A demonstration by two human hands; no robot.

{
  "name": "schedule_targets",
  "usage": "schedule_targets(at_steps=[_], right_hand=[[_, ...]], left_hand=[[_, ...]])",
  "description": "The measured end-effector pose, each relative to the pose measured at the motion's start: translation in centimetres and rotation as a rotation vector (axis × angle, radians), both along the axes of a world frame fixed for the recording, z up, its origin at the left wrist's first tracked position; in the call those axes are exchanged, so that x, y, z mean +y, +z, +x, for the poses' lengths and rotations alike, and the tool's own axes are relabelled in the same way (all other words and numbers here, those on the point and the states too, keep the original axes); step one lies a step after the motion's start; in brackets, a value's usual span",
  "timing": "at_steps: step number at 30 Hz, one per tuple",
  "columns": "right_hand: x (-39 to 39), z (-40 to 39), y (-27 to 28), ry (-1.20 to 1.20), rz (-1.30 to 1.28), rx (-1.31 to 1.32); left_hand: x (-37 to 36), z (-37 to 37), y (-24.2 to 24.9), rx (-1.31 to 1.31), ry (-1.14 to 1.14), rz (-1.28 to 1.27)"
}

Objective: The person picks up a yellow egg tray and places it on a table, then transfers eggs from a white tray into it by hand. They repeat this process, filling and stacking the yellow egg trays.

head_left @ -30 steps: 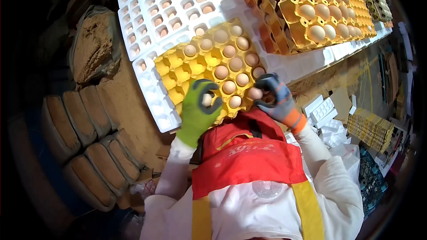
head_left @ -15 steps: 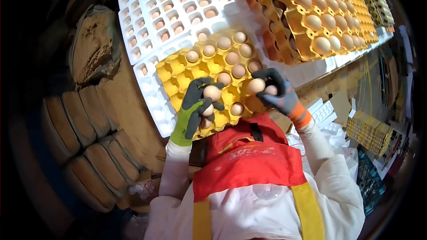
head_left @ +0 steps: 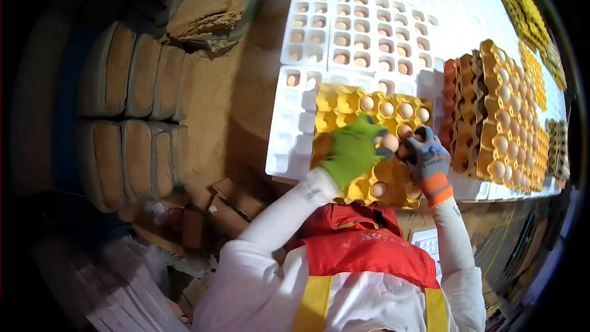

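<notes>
A yellow egg tray (head_left: 330,103) lies in front of me, partly filled with brown eggs. My left hand (head_left: 353,150), in a green glove with dark fingers, is over the middle of the tray, back upward. Its fingers are closed around an egg (head_left: 389,142). My right hand (head_left: 428,158), gloved in grey with an orange cuff, is at the tray's right side, fingers curled round a partly hidden egg (head_left: 404,150). Another egg (head_left: 404,131) shows just beyond those fingertips. Along the tray's far row sit several eggs, one of them a pale egg (head_left: 405,110).
White foam trays (head_left: 375,74) with eggs in square pockets cover the table. To the right rises a stack of egg-filled yellow trays (head_left: 476,110). Filled sacks (head_left: 120,74) and an open sack of brown material (head_left: 215,6) stand left. Cardboard pieces (head_left: 236,206) lie below.
The view has swung, so table and trays appear farther right. My left hand has rolled back-up and reaches farther over the tray. My right hand has closed in beside it.
</notes>
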State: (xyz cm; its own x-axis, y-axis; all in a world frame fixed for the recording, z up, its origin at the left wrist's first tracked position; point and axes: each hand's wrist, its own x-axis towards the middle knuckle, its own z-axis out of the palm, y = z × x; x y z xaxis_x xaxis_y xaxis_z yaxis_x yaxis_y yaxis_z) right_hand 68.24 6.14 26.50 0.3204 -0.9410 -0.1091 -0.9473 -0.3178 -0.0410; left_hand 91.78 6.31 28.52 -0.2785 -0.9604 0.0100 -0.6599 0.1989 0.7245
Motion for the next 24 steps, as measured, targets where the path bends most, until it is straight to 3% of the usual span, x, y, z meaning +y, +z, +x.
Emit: schedule_targets(at_steps=[2, 4, 6, 9, 12, 16, 19, 24], right_hand=[[-0.1, -0.2, 2.6, -0.016, 0.015, -0.163], [-0.4, 0.0, 3.4, -0.063, 0.085, -0.341], [-1.1, 0.4, 4.5, -0.087, 0.115, -0.526], [-5.4, 3.2, 4.1, 0.076, -0.05, -0.55], [-10.7, 7.5, 3.4, 0.097, -0.11, -0.489], [-16.2, 10.1, -2.1, 0.262, -0.003, -0.145], [-16.7, 10.1, -2.4, 0.24, 0.096, -0.221], [-17.3, 10.3, -2.8, 0.23, 0.162, -0.128]], left_hand=[[-0.1, 5.1, 0.3, 0.061, 0.309, 0.051], [-0.2, 10.5, -1.2, -0.182, 0.605, -0.247], [-2.0, 13.8, -2.9, -0.36, 0.638, -0.082], [-4.0, 14.5, -7.1, -0.68, 0.587, 0.006], [-2.9, 15.6, -8.6, -0.351, 0.61, -0.117], [0.3, 16.3, -8.7, -0.023, 0.666, -0.117], [1.6, 15.4, -8.3, -0.041, 0.625, -0.125], [1.8, 15.2, -8.8, -0.205, 0.52, -0.253]])
